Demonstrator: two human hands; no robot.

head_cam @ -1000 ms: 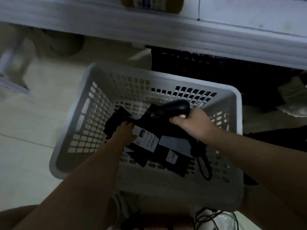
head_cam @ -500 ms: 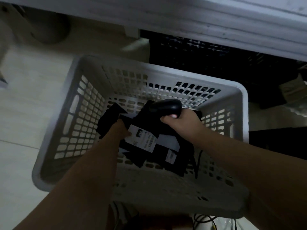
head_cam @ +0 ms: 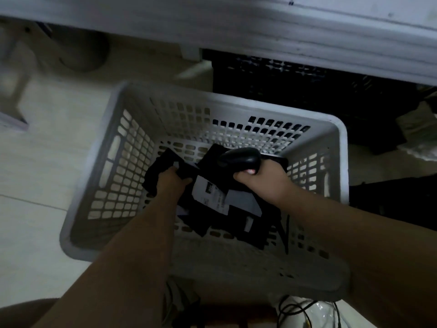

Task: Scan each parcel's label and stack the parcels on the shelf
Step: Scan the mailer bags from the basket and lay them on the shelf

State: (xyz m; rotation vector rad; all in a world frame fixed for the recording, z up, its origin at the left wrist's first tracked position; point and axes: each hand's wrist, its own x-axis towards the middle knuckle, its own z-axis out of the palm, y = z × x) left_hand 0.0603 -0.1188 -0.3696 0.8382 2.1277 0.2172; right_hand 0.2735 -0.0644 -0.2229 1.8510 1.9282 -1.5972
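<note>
**A:** Head view, looking straight down into a white slotted basket point(head_cam: 106, 166), centre frame, sitting on the pale floor point(head_cam: 35, 185).

**B:** Both forearms reach into it from the bottom edge. The left hand point(head_cam: 171, 183) is just left of centre, fingers curled tight round the edge of a black parcel point(head_cam: 163, 165), a proper grip.

**A:** The right hand point(head_cam: 264, 183) is just right of centre, with its fingers wrapped round the handle of a black scanner point(head_cam: 241, 158). The scanner's head points left, over the pile.

**B:** Between the two hands there's a white label point(head_cam: 208, 195), face up. The print is too blurred to read, and I can't tell whether it belongs to the gripped parcel or the one beside it.

**A:** The other parcels point(head_cam: 250, 230) are all black and overlap on the basket floor, lower centre. I can't count them in this light.

**B:** A dark cable point(head_cam: 287, 233) hangs below the right wrist against the basket's near right wall.

**A:** In the upper frame, a white ledge point(head_cam: 236, 27) runs right across. Under it, upper right, a black crate point(head_cam: 283, 86) sits just behind the basket's far rim.

**B:** At the bottom edge, right of centre, there's a clear plastic bag point(head_cam: 314, 313) with dark wires on it.
</note>
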